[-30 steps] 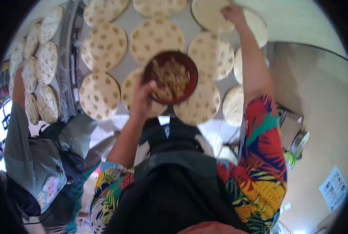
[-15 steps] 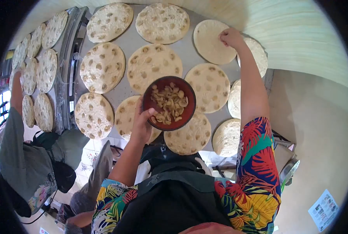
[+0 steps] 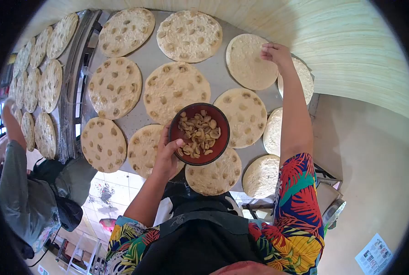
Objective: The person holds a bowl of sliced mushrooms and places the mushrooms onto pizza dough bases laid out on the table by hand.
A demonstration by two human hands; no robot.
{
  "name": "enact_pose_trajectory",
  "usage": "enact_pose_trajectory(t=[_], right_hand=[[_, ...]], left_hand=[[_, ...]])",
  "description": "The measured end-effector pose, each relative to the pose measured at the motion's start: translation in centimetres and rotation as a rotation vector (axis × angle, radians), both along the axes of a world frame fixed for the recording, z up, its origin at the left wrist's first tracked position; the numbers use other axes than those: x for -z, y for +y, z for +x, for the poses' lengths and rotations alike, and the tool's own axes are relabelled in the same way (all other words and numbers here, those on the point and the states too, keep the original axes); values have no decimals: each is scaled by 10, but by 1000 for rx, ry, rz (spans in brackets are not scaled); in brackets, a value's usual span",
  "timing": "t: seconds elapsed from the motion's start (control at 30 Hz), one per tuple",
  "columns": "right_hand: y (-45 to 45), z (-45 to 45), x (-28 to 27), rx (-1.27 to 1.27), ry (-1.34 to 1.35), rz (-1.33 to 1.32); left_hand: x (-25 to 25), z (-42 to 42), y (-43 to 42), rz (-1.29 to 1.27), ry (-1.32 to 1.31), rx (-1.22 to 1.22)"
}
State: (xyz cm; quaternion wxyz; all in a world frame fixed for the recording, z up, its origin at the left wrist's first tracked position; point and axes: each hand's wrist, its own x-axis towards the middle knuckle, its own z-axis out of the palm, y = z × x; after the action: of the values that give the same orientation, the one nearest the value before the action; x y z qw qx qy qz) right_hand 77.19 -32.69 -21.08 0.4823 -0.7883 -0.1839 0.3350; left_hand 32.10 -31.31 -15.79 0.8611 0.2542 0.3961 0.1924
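My left hand (image 3: 167,156) grips a dark-rimmed red bowl (image 3: 199,134), its thumb over the edge. Sliced mushrooms (image 3: 200,133) lie inside the bowl, which is above the metal table (image 3: 216,75). My right hand (image 3: 274,54) is over the upper right edge of a plain dough round (image 3: 248,64), fingers bunched; whatever they hold is too small to make out. Several other rounds, such as the middle one (image 3: 177,89), carry mushroom slices pressed into a pale topping. At the right, a few rounds (image 3: 263,176) show no slices.
A second table with several topped rounds (image 3: 49,87) stands at the left, a metal frame (image 3: 78,91) between the tables. A co-worker in a grey sleeve (image 3: 14,169) reaches over it. A pale wall panel (image 3: 351,59) borders the far right side. A printed sheet (image 3: 374,254) is at lower right.
The view has shifted, so the table sits lower in it. My right hand stays over the plain round, its fingers slightly more extended. The co-worker's hand has moved left.
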Motion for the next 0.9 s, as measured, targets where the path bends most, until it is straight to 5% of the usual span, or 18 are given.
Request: enact_pose_trajectory(t=[0.1, 0.4, 0.47, 0.6, 0.67, 0.8, 0.9], right_hand=[[1, -9, -2, -8, 49, 94], [19, -11, 25, -63, -345, -52], [19, -10, 31, -193, -739, -165], [18, -21, 30, -238, -810, -215], [15, -27, 7, -151, -1184, -169], [7, -123, -92, -149, -699, 121], [-14, -191, -129, -463, -530, 127]], left_hand=[[-4, 5, 3, -9, -3, -1], [-7, 21, 16, 12, -47, -47], [-9, 26, 21, 11, -56, -42], [3, 28, 28, -36, -83, -63], [4, 31, 32, -45, -89, -71], [-8, 45, 35, 9, -68, -88], [-6, 54, 34, 66, -79, -72]])
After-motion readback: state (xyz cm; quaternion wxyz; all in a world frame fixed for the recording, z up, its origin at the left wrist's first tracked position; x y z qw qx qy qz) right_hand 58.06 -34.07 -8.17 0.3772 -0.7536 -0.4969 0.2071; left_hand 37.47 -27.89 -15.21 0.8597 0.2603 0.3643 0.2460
